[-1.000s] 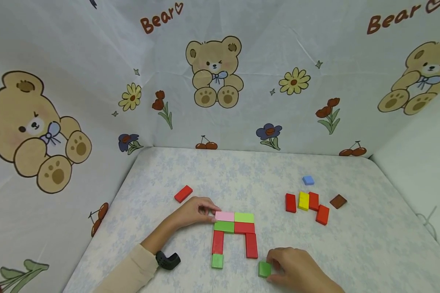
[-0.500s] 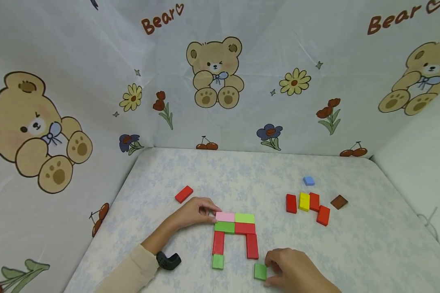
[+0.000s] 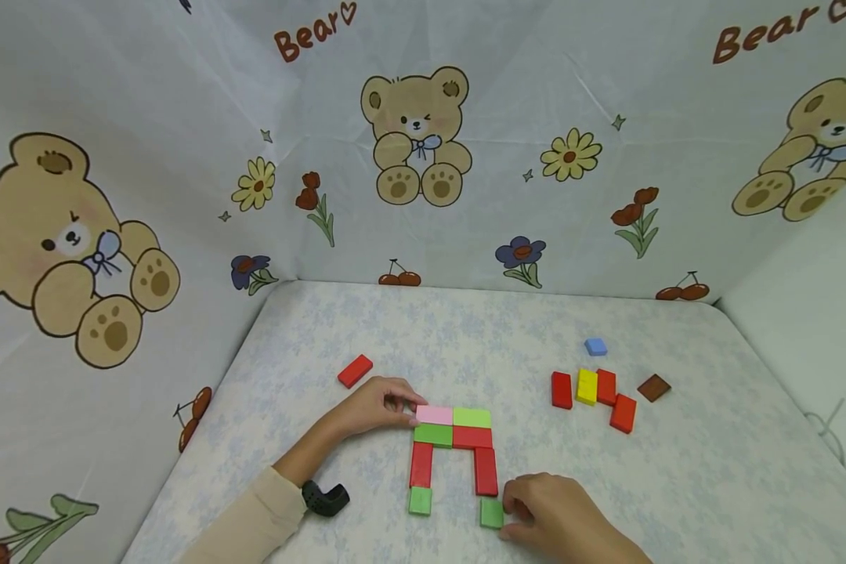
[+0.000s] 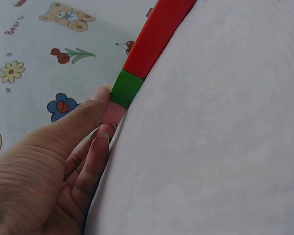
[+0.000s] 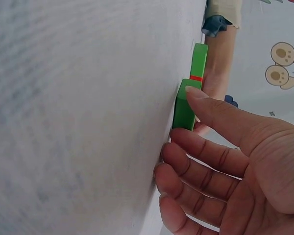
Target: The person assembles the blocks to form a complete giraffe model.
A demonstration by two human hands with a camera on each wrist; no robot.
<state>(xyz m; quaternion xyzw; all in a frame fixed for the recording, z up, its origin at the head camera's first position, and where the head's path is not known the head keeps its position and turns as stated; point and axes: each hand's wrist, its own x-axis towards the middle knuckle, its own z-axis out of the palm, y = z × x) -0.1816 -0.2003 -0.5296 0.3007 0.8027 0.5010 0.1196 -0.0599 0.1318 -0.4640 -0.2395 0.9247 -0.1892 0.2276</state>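
Observation:
My right hand (image 3: 553, 513) pinches a small green square block (image 3: 491, 514) between thumb and index finger, flat on the table, just below the right red leg block (image 3: 486, 471). In the right wrist view the thumb lies at one edge of this green block (image 5: 183, 105). My left hand (image 3: 375, 407) holds the left end of a pink block (image 3: 434, 415) with thumb and fingertips. That pink block touches a light green block (image 3: 471, 417), a green block (image 3: 433, 435) and a red block (image 3: 471, 437). A left red leg block (image 3: 421, 464) ends in another green square (image 3: 419, 500).
A lone red block (image 3: 356, 371) lies beyond my left hand. At the right are several red blocks (image 3: 562, 390), a yellow block (image 3: 587, 387), a blue block (image 3: 595, 347) and a brown block (image 3: 654, 388). A black wrist device (image 3: 326, 499) sits by my left sleeve.
My right hand has moved left with the green square block, from right of the right red leg to just below its end. The left hand stays on the pink block.

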